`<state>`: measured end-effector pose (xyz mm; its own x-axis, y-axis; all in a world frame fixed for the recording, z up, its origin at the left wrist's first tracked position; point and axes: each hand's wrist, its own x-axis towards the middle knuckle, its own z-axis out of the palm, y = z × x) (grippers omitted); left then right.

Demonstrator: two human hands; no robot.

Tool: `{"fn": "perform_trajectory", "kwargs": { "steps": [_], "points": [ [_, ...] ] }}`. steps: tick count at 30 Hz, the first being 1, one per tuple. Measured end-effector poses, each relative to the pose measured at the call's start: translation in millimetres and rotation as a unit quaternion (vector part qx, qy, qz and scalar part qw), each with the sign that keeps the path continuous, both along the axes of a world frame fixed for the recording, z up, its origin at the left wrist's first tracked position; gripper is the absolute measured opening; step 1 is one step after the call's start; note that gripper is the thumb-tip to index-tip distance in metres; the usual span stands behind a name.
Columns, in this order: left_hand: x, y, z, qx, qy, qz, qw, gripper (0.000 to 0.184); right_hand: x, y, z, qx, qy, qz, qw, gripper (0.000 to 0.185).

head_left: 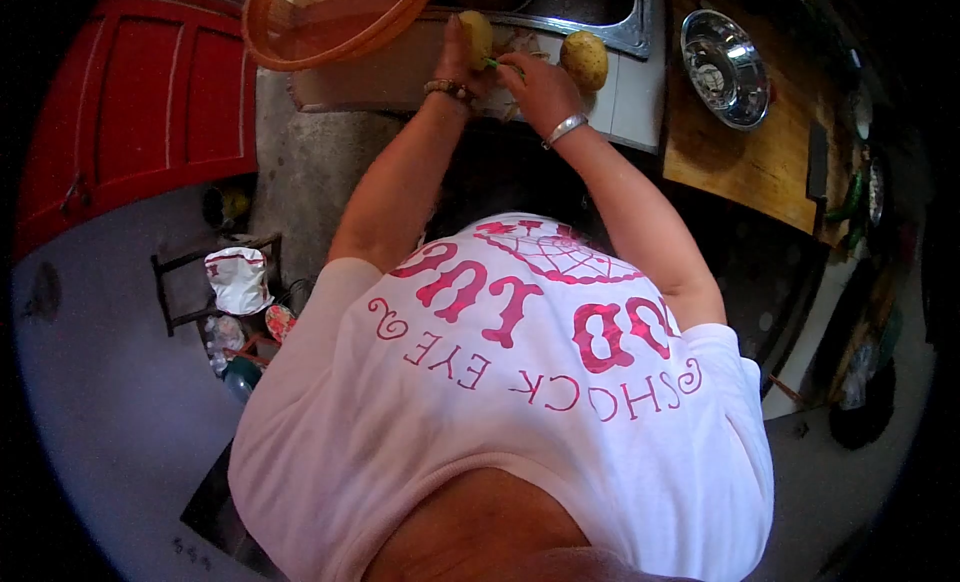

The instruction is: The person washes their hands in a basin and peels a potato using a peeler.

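At the counter's edge my left hand point(457, 64) is closed around a yellow, peeled-looking potato point(477, 38). My right hand point(542, 90) is closed on a small green tool point(491, 62), which looks like a peeler and points at that potato; most of it is hidden by the fingers. To the right of my right hand, an unpeeled potato point(584, 62) sits on the white tiles. Thin scraps of peel point(525, 44) lie on the tiles between the two potatoes.
An orange basket point(370, 44) stands left of my left hand. Behind the potatoes is a metal sink point(640, 27). A shiny steel bowl point(725, 70) rests on a wooden board point(740, 172) at right. Red cabinet doors point(140, 92) are at far left.
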<state>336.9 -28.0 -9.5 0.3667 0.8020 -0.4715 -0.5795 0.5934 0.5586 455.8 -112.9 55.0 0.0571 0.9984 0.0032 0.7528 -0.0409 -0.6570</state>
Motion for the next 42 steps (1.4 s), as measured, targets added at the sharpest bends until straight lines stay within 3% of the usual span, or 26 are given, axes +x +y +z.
{"fn": "perform_trajectory", "kwargs": {
  "steps": [2,6,7,8,9,11,12,14,15,17,18,20,27,30,32,36,38,39,40,41,42],
  "points": [
    [-6,12,-14,0.014,-0.037,-0.001,0.999,0.060,-2,-3,2,0.015,0.124,-0.067,0.990,0.031],
    [-15,11,-2,0.037,-0.073,-0.049,0.995,0.060,15,13,-25,0.117,0.169,-0.096,0.974,0.028],
    [-18,8,1,0.029,-0.081,-0.062,0.994,0.059,21,14,-24,0.007,0.334,-0.114,0.936,0.027],
    [-18,5,3,0.019,-0.088,-0.073,0.993,0.059,26,15,-17,-0.104,0.486,-0.127,0.858,0.026],
    [-20,2,5,0.018,-0.088,-0.073,0.993,0.059,28,14,-11,-0.105,0.486,-0.127,0.858,0.026],
    [-26,-2,8,0.057,-0.045,-0.103,0.992,0.058,26,12,2,-0.148,0.632,-0.174,0.741,0.022],
    [-27,-2,10,0.058,-0.044,-0.103,0.992,0.058,24,12,8,-0.147,0.632,-0.174,0.740,0.022],
    [-28,-4,12,0.075,-0.036,-0.112,0.990,0.059,19,11,15,-0.102,0.524,-0.194,0.823,0.025],
    [-28,-5,13,0.076,-0.035,-0.110,0.990,0.059,18,12,13,-0.102,0.525,-0.193,0.823,0.025],
    [-29,-8,16,0.085,-0.005,-0.107,0.991,0.059,17,17,5,-0.051,0.368,-0.144,0.917,0.028],
    [-28,-9,18,0.085,-0.006,-0.107,0.991,0.059,16,21,0,-0.051,0.367,-0.143,0.918,0.028],
    [-27,-11,21,0.091,0.013,-0.112,0.989,0.060,10,25,-5,0.093,0.157,-0.128,0.975,0.030],
    [-20,-6,-3,0.124,0.055,-0.085,0.987,0.061,8,18,13,0.048,0.041,-0.070,0.996,0.031],
    [-15,-6,-5,0.105,0.100,-0.048,0.988,0.065,7,12,14,0.058,0.068,-0.055,0.994,0.030],
    [-12,-4,-7,0.080,0.019,-0.022,0.996,0.068,3,10,8,0.082,0.099,-0.079,0.989,0.028],
    [-14,-3,-5,0.057,-0.016,-0.011,0.998,0.063,6,9,4,0.097,0.129,-0.124,0.979,0.028],
    [-14,-6,-2,0.064,-0.013,0.026,0.998,0.064,12,8,-7,-0.042,0.153,-0.126,0.979,0.028],
    [-14,-7,-2,0.064,-0.012,0.026,0.998,0.064,12,8,-8,-0.042,0.154,-0.126,0.979,0.028],
    [-14,-6,-1,0.065,-0.023,0.012,0.998,0.064,12,9,-9,-0.078,0.403,-0.153,0.899,0.027],
    [-14,-6,-3,0.066,-0.033,-0.001,0.997,0.064,10,10,-8,-0.110,0.625,-0.168,0.755,0.026],
    [-16,-3,-11,0.063,-0.031,0.001,0.998,0.064,8,13,-12,-0.113,0.625,-0.168,0.754,0.026]
  ]
}}
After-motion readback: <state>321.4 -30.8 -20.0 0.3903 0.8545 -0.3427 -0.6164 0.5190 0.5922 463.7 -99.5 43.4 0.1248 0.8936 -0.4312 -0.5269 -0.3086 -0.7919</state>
